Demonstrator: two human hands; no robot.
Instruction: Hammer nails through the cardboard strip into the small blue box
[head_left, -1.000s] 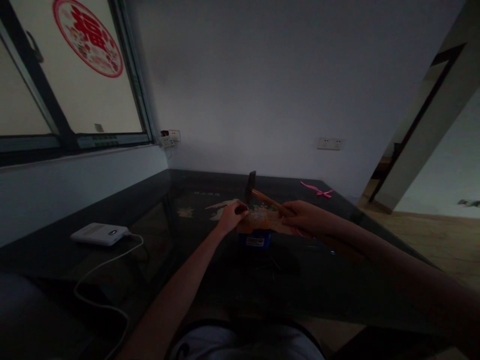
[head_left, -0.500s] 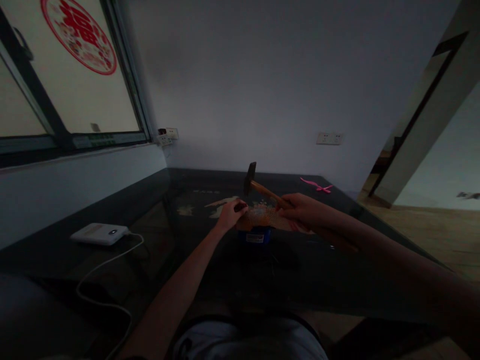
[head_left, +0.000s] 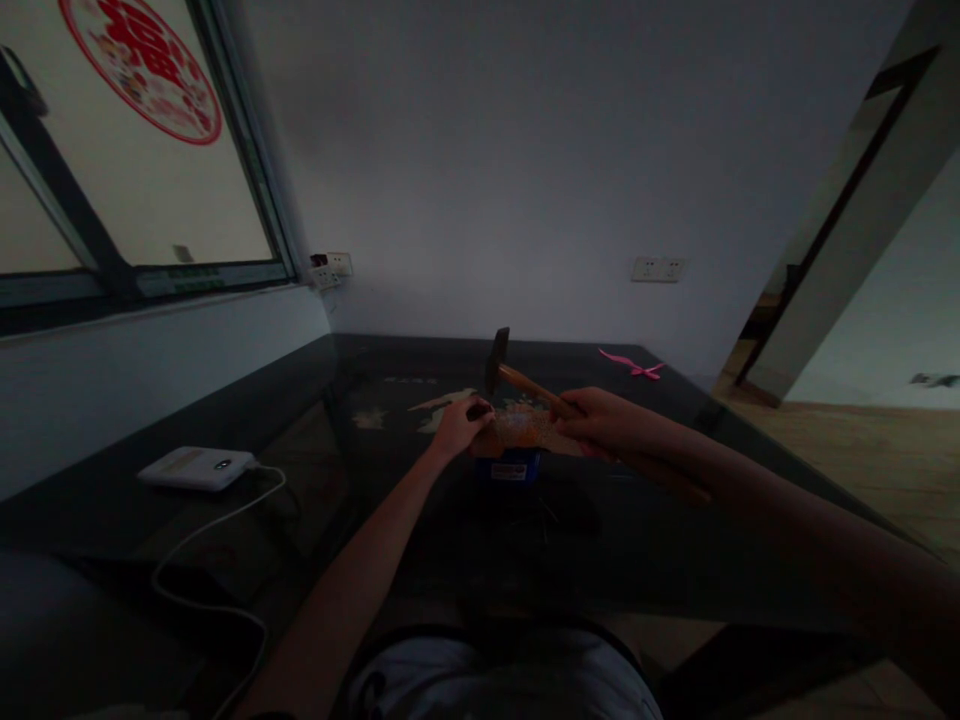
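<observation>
My right hand (head_left: 604, 420) is closed round the wooden handle of a small hammer (head_left: 510, 372), whose dark head is raised above the work. My left hand (head_left: 459, 428) pinches a small dark object I cannot make out, held against the left edge of an orange speckled piece (head_left: 525, 428). That piece rests on a blue box (head_left: 510, 468) on the dark glass table (head_left: 420, 540).
A white power bank (head_left: 196, 467) with a white cable (head_left: 202, 560) lies at the table's left. A pink ribbon (head_left: 634, 364) lies at the far right corner. Pale scraps (head_left: 439, 410) sit beyond my left hand. A window is left, a doorway right.
The hammer head rose from down by my left hand to above the work, then stayed up. My left hand kept its pinch in place.
</observation>
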